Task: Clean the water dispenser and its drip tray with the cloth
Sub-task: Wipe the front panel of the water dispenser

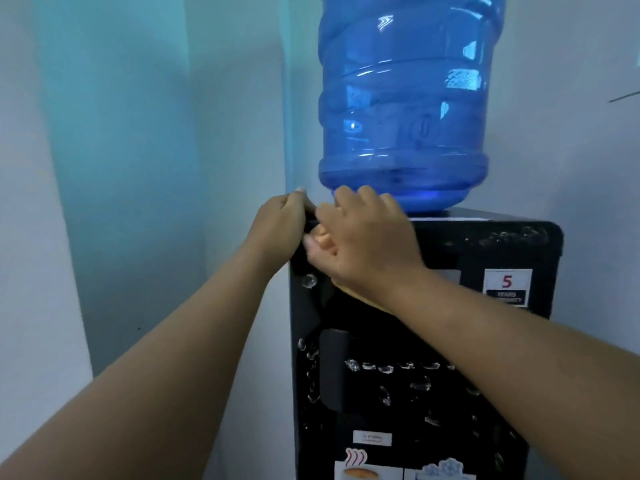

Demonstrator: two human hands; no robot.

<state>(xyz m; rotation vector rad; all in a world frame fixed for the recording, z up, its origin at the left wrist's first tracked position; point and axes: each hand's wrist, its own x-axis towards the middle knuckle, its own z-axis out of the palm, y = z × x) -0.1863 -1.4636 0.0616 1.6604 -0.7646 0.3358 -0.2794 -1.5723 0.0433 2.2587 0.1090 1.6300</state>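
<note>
A black water dispenser (pixel 485 251) stands against the wall with a big blue water bottle (pixel 401 98) on top. Its front carries white smears and droplets. My left hand (pixel 280 226) grips the dispenser's top left corner. My right hand (pixel 363 244) presses on the upper front next to it, over a yellow cloth (pixel 349 291) of which only a small edge shows under the wrist. The drip tray is out of view.
A pale blue wall (pixel 138 168) lies to the left, and a white wall (pixel 571 133) behind. A warranty sticker (pixel 507 287) sits on the upper right front. A black tap lever (pixel 334 368) and hot and cold labels (pixel 370 469) are lower down.
</note>
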